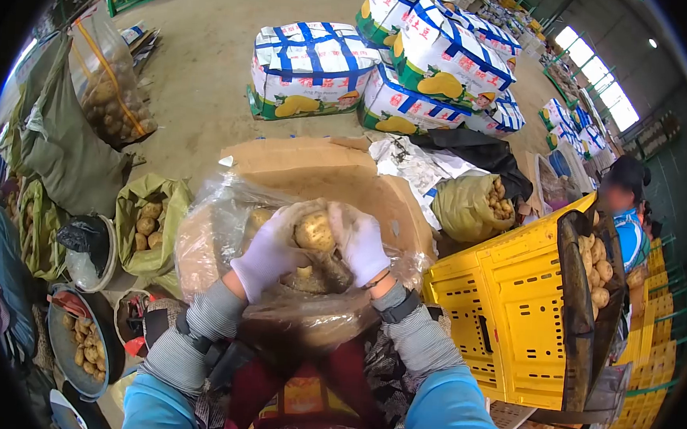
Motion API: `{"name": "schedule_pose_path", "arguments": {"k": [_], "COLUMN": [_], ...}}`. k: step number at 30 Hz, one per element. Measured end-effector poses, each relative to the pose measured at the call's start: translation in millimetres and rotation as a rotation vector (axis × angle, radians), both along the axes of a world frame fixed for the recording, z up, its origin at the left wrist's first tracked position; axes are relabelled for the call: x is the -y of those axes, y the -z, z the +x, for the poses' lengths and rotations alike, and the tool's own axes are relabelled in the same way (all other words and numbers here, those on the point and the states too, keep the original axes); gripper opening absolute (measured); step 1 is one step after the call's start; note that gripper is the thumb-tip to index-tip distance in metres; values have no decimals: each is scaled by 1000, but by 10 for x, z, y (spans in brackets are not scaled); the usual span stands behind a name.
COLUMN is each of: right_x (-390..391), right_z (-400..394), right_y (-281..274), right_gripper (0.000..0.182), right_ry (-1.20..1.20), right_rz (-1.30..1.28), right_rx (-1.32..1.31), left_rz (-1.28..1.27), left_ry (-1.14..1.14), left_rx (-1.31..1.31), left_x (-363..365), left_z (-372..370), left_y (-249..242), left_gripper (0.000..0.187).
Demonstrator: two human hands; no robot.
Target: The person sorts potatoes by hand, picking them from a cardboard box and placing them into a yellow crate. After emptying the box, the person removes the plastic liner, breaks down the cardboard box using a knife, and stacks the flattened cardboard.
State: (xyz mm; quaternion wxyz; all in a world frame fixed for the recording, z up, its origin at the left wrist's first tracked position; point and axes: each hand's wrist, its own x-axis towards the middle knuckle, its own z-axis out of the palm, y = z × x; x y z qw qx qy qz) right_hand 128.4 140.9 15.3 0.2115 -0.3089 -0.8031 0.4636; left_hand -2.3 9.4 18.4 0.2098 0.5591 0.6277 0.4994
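A potato (315, 232) is held between my two hands above a cardboard box (396, 198) lined with clear plastic. My left hand (275, 246), in a whitish work glove, curls round the potato's left and far side. My right hand (360, 243), gloved too, has its fingers closed against its right side. Just under the hands, another potato (304, 273) shows partly inside the box. A further potato (258, 219) peeks out behind my left hand. The plastic liner (226, 199) is crumpled over the box's left rim. My fingertips are partly hidden.
A tilted yellow crate (503, 303) with potatoes stands close on the right, near a person in blue (629, 232). Potato sacks (150, 218) and a basin (76, 340) are at left. Printed potato bags (313, 71) stand beyond the box.
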Motion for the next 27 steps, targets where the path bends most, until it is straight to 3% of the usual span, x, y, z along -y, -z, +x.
{"name": "schedule_pose_path", "arguments": {"k": [2, 3, 5, 6, 9, 13, 16, 18, 19, 20, 21, 23, 24, 26, 27], "right_x": [-111, -116, -107, -97, -5, 16, -158, -41, 24, 68, 97, 197, 196, 191, 171], "right_z": [22, 32, 27, 20, 40, 58, 61, 62, 38, -94, -58, 15, 2, 32, 34], "right_y": [-35, -41, -47, -46, -184, -188, -137, -197, -210, -131, -105, -135, -100, -109, -130], "right_gripper": [29, 27, 25, 36, 49, 47, 45, 46, 47, 57, 59, 63, 72, 64, 60], "right_ry": [111, 112, 105, 31, -241, -328, -180, -171, -169, -222, -253, -291, -251, -216, -203], "right_rz": [149, 18, -248, -284, -102, 62, -323, -339, -343, -658, -379, 174, 269, 298, 318], "right_rx": [106, -3, -221, -344, -401, -253, -9, -234, -347, -549, -394, -90, -65, 2, 31], "left_rz": [-37, -51, -86, -103, -42, -146, -237, -217, -198, -174, -152, -163, -173, -119, -149], "left_ry": [98, 147, 171, 181, 255, 287, 309, 233, 297, 359, 422, 175, 56, 66, 64], "left_rx": [624, 935, 1180, 1302, 1409, 1435, 1367, 1336, 1360, 1384, 1406, 1292, 1231, 960, 946], "left_x": [4, 11, 108, 147, 137, 96, 85, 121, 134, 145, 156, 133, 128, 168, 169], "left_z": [25, 34, 12, -4, 6, -6, -40, 3, -24, -61, -77, 78, 142, 200, 191], "left_y": [-26, -77, -265, -326, -143, -14, 5, -47, -13, -1, -3, -184, -275, -185, -171], "left_gripper": [77, 74, 68, 66, 59, 47, 47, 58, 55, 52, 49, 51, 52, 57, 60]}}
